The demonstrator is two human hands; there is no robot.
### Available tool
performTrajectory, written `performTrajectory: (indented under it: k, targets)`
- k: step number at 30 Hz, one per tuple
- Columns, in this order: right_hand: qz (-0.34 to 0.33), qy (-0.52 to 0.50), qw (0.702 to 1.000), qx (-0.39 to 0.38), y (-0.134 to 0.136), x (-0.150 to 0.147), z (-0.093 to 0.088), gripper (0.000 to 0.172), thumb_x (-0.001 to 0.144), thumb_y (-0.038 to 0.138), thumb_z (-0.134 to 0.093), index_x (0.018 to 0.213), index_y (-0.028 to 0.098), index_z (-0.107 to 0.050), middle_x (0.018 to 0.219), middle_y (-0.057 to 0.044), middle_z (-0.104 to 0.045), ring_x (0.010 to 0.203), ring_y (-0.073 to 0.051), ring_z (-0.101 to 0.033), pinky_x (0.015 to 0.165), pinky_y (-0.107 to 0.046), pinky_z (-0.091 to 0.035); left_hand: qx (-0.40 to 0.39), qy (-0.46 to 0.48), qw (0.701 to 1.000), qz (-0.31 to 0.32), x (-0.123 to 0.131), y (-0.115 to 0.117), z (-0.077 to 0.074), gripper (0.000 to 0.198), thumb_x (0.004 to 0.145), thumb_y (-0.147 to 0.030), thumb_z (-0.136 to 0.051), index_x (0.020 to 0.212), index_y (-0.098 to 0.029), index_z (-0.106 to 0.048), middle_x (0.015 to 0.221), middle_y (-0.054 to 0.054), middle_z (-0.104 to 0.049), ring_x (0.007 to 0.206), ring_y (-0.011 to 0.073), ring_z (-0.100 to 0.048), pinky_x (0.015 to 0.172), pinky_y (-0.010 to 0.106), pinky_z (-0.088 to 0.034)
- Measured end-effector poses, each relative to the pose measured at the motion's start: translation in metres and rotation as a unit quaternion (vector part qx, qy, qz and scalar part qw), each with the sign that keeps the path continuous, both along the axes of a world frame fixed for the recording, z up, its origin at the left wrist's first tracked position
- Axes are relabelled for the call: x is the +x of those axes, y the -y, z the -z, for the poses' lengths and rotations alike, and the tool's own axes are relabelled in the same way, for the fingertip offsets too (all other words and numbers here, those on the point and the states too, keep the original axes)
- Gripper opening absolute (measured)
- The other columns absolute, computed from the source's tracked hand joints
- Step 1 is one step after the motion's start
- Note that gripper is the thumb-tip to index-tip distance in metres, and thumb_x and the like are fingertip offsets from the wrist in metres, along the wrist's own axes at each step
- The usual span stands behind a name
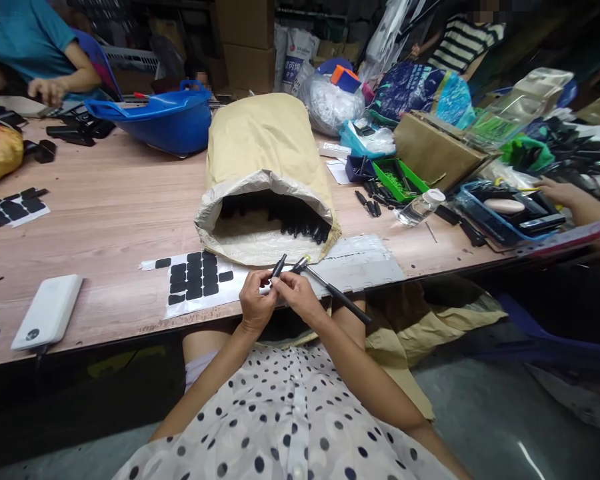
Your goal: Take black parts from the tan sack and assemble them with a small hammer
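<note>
Close together at the table's front edge, both my hands pinch one small black tubular part (279, 266). My left hand (256, 298) has its fingers closed round the part's lower end. From the other side, my right hand (299, 293) grips it between thumb and fingers. Just right of them lies a hammer (341, 299) with a black handle, its head by the sack's mouth. The tan sack (263, 137) lies on its side, opening towards me, with several black parts (305, 227) inside. A sheet of black stickers (195, 277) lies left of my hands.
A white power bank (49, 311) lies at the left front. Behind it stand a blue basin (155, 123) and a co-worker's hand (47, 90). To the right are a green tray (399, 179), a clear bottle (421, 207), a blue bin (505, 217) and another person's hand (565, 195).
</note>
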State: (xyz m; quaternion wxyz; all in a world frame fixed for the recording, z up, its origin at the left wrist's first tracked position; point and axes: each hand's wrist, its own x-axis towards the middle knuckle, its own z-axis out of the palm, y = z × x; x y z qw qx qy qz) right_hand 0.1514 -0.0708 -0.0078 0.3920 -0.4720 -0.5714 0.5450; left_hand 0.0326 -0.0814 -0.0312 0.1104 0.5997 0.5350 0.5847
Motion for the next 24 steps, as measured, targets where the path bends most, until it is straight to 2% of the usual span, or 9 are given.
performTrajectory:
  k: [3,6,8,10,13,15,18,24]
  targets:
    - [0.005,-0.019,1.0,-0.009,0.002,-0.003,-0.002,0.027,0.081,0.044,-0.06,0.084,0.019,-0.069,0.08,-0.002,-0.07,0.082,-0.018,-0.065,0.076,-0.029,-0.051,-0.028,0.023,0.999,0.034,0.0,0.007,-0.001,0.013,0.077,-0.016,-0.061,0.087,-0.02,-0.067,0.077,0.0,-0.065,0.066,0.0132,-0.056,0.064,0.026,-0.05]
    - [0.024,0.05,0.998,0.003,0.004,0.005,-0.008,0.019,0.08,0.036,-0.057,0.081,0.02,-0.066,0.074,0.0,-0.066,0.073,-0.016,-0.06,0.07,-0.027,-0.048,-0.104,0.11,0.982,0.117,-0.006,0.011,-0.004,0.02,0.07,-0.021,-0.069,0.09,-0.019,-0.069,0.079,0.001,-0.065,0.068,0.0132,-0.056,0.066,0.026,-0.05]
    - [0.009,0.111,0.994,0.021,0.005,0.012,-0.013,0.016,0.08,0.034,-0.055,0.075,0.02,-0.062,0.068,0.002,-0.06,0.065,-0.013,-0.053,0.063,-0.025,-0.042,-0.179,0.222,0.944,0.166,-0.012,0.01,-0.007,0.03,0.069,-0.028,-0.075,0.097,-0.018,-0.07,0.079,0.0,-0.063,0.067,0.0122,-0.056,0.063,0.025,-0.048]
    - [-0.03,0.154,0.986,0.053,0.006,0.016,-0.016,0.014,0.08,0.031,-0.054,0.07,0.021,-0.057,0.065,0.004,-0.055,0.06,-0.011,-0.047,0.06,-0.024,-0.037,-0.258,0.33,0.885,0.204,-0.016,0.006,-0.01,0.04,0.07,-0.037,-0.078,0.104,-0.017,-0.07,0.076,-0.001,-0.061,0.063,0.01,-0.053,0.058,0.022,-0.044]
    - [-0.071,0.195,0.971,0.116,0.007,0.017,-0.016,0.013,0.079,0.026,-0.054,0.067,0.022,-0.051,0.064,0.005,-0.05,0.059,-0.01,-0.043,0.059,-0.024,-0.034,-0.344,0.409,0.805,0.257,-0.021,-0.001,-0.015,0.046,0.066,-0.042,-0.086,0.101,-0.015,-0.072,0.072,-0.003,-0.059,0.056,0.0061,-0.047,0.052,0.019,-0.038]
    - [-0.065,0.22,0.96,0.161,0.008,0.015,-0.014,0.014,0.08,0.026,-0.056,0.068,0.022,-0.049,0.064,0.005,-0.049,0.06,-0.01,-0.042,0.06,-0.024,-0.033,-0.363,0.44,0.776,0.271,-0.022,-0.004,-0.016,0.045,0.061,-0.041,-0.09,0.092,-0.014,-0.072,0.071,-0.003,-0.061,0.056,0.0057,-0.048,0.053,0.019,-0.04]
    - [-0.041,0.259,0.937,0.232,0.011,0.014,-0.009,0.019,0.085,0.03,-0.059,0.07,0.022,-0.05,0.067,0.003,-0.051,0.061,-0.011,-0.044,0.061,-0.025,-0.034,-0.356,0.49,0.75,0.266,-0.021,-0.005,-0.015,0.046,0.056,-0.042,-0.094,0.085,-0.016,-0.07,0.07,-0.003,-0.063,0.059,0.0077,-0.055,0.056,0.02,-0.046]
    - [-0.014,0.356,0.851,0.385,0.014,0.014,-0.003,0.027,0.097,0.036,-0.052,0.074,0.021,-0.055,0.068,-0.001,-0.054,0.067,-0.015,-0.048,0.063,-0.026,-0.035,-0.344,0.533,0.727,0.263,-0.018,0.002,-0.009,0.046,0.057,-0.043,-0.095,0.081,-0.016,-0.066,0.071,-0.004,-0.062,0.06,0.0087,-0.057,0.057,0.02,-0.05]
